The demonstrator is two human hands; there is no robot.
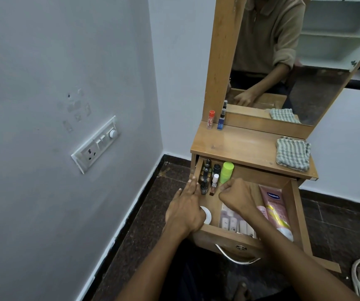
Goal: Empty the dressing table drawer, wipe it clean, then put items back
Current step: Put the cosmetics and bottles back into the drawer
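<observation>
The wooden drawer (292,205) of the dressing table stands pulled out. Inside at the back left are dark nail polish bottles (205,177), a white-capped small bottle (214,182) and a lime green bottle (226,172). A pink Vaseline tube (275,205) lies along the right side, a pack of small white bottles (235,222) at the front, a white round lid (207,216) at the front left. My left hand (185,207) rests with straight fingers on the drawer's left wall beside the nail polishes. My right hand (237,196) is curled inside the drawer; what it holds is hidden.
A checked cloth (293,154) lies on the right of the table top (235,144). A red-capped tube (211,119) and a blue spray bottle (221,120) stand at its back left before the mirror (305,61). A wall with a switch plate (96,144) is close on the left.
</observation>
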